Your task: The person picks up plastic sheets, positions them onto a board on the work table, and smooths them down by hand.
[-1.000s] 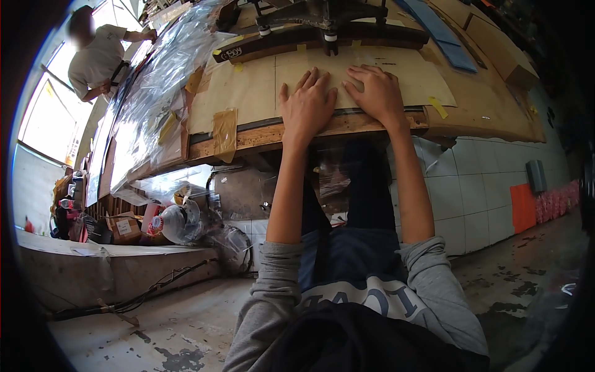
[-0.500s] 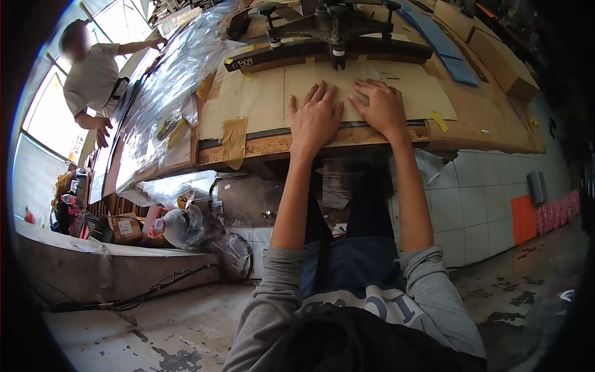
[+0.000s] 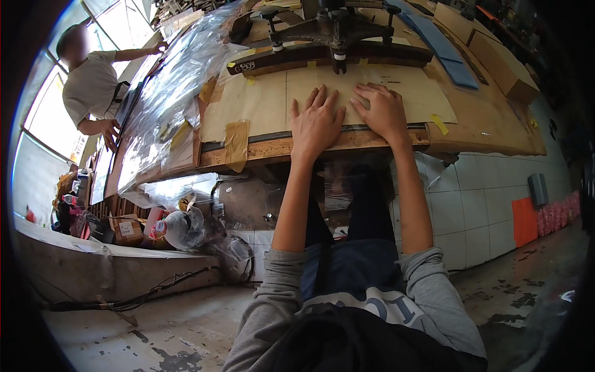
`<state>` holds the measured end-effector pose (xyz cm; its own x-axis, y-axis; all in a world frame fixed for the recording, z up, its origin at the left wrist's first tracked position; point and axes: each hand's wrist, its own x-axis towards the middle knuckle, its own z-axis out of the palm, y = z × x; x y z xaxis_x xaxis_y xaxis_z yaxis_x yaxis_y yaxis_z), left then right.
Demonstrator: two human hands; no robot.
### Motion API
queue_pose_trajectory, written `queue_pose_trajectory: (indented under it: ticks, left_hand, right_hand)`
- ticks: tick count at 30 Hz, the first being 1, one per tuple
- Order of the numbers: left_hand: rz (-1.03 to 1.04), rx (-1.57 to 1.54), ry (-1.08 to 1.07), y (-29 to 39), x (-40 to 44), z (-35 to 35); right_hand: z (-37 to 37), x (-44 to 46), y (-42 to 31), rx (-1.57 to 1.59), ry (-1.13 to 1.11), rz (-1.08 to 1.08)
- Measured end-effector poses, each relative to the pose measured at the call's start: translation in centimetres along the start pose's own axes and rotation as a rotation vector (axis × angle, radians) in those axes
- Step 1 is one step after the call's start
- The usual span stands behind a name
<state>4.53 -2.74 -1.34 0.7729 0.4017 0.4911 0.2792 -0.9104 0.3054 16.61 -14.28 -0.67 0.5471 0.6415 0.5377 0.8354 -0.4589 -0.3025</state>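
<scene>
My left hand point(image 3: 315, 123) lies on a pale yellowish sheet point(image 3: 251, 102) at the table's front edge, palm down with its fingers stretched out. To its right, my right hand point(image 3: 380, 111) rests on the same sheet, fingers spread and bent a little. Neither hand holds anything. Just beyond my fingertips, a long dark curved bar point(image 3: 396, 57) hangs from a black metal frame point(image 3: 339, 40) over the sheet. A thin line runs down the sheet left of my left hand. Brown tape point(image 3: 237, 146) covers part of the front edge.
Clear plastic sheeting point(image 3: 167, 102) covers the table's left side, where another person point(image 3: 93, 84) stands. Blue strips point(image 3: 443, 53) and a cardboard box point(image 3: 502, 65) lie at the right. Below are a large plastic bottle point(image 3: 176, 228), a small carton point(image 3: 126, 229) and cables point(image 3: 149, 291).
Both my hands stay flat on the sheet, almost unmoved. The view has shifted slightly. The other person's lower hand has moved up and nearer the table edge.
</scene>
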Motion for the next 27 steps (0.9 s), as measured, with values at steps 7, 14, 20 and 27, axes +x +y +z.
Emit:
queue_pose_trajectory:
  ticks: [7, 14, 20, 27]
  left_hand:
    - [-0.005, 0.004, -0.007, 0.08, 0.0, -0.12]
    - [-0.042, 0.031, -0.062, 0.17, 0.16, -0.29]
    - [-0.041, 0.031, -0.059, 0.16, 0.16, -0.3]
    - [-0.052, 0.021, -0.066, 0.25, 0.14, -0.37]
  right_hand:
    - [0.4, 0.0, 0.27, 0.025, 0.044, -0.024]
    - [-0.06, 0.02, -0.05, 0.004, 0.008, 0.001]
    - [0.09, 0.0, 0.04, 0.003, 0.025, -0.01]
    - [-0.03, 0.0, -0.02, 0.001, 0.033, -0.016]
